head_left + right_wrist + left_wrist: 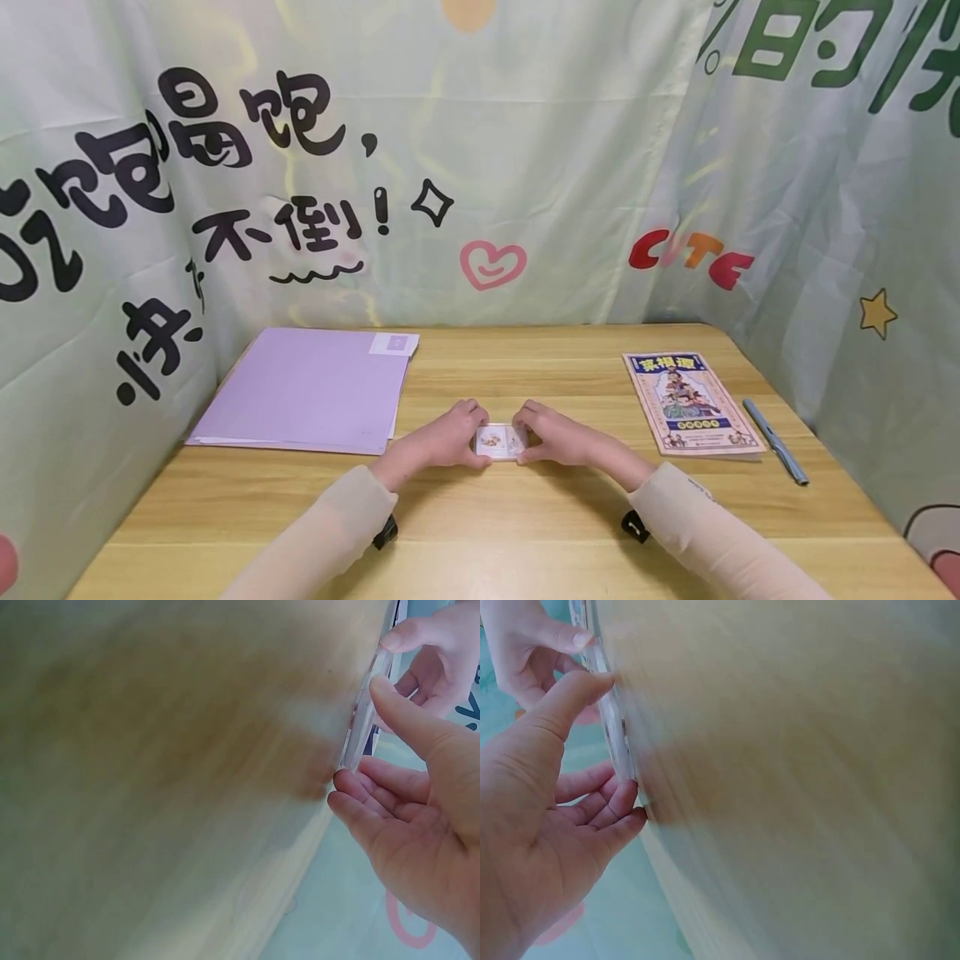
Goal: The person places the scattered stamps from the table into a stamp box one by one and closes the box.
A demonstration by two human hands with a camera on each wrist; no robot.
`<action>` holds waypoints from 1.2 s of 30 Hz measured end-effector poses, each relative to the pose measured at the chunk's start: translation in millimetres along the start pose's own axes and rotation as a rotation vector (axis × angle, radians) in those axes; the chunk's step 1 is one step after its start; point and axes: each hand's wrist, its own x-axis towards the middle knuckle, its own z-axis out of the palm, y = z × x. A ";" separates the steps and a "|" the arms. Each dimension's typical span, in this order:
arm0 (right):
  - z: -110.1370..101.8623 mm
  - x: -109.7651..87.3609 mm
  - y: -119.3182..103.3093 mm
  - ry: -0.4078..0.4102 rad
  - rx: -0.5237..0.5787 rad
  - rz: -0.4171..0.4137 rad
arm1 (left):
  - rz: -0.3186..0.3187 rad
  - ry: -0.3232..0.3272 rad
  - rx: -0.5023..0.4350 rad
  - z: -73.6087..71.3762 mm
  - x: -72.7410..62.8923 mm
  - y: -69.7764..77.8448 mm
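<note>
A small flat clear case (pixel 497 442) with little printed pictures lies at the middle of the wooden table, between both hands. At its left end, my left hand (pixel 450 437) pinches it with the thumb on the near edge and fingers at the far edge. My right hand (pixel 558 437) pinches the right end in the same way. In the left wrist view the case (pixel 613 724) appears edge-on, close to the tabletop, with the left hand (pixel 551 795) around its end. The right wrist view shows its transparent edge (pixel 361 724) beside the right hand (pixel 420 802).
A purple folder (pixel 307 387) with a pale label lies at the left of the table (pixel 510 542). To the right are an illustrated booklet (pixel 690 404) and a blue-grey pen (pixel 776 442). Printed cloth (pixel 555 167) hangs behind and along both sides.
</note>
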 end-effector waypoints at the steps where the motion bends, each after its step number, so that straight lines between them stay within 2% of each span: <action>1: -0.3 0.3 0.1 0.004 0.004 -0.001 | 0.000 0.003 -0.007 0.1 0.1 -0.6; 6: -0.9 1.9 0.8 0.006 0.003 -0.006 | -0.001 0.020 -0.045 0.9 0.5 -4.2; 16: -0.6 5.7 2.9 0.000 -0.001 0.006 | 0.026 0.027 -0.064 0.2 2.4 -4.6; 36: -1.2 6.7 4.8 0.018 0.012 0.004 | 0.027 0.034 -0.067 0.0 1.7 -4.3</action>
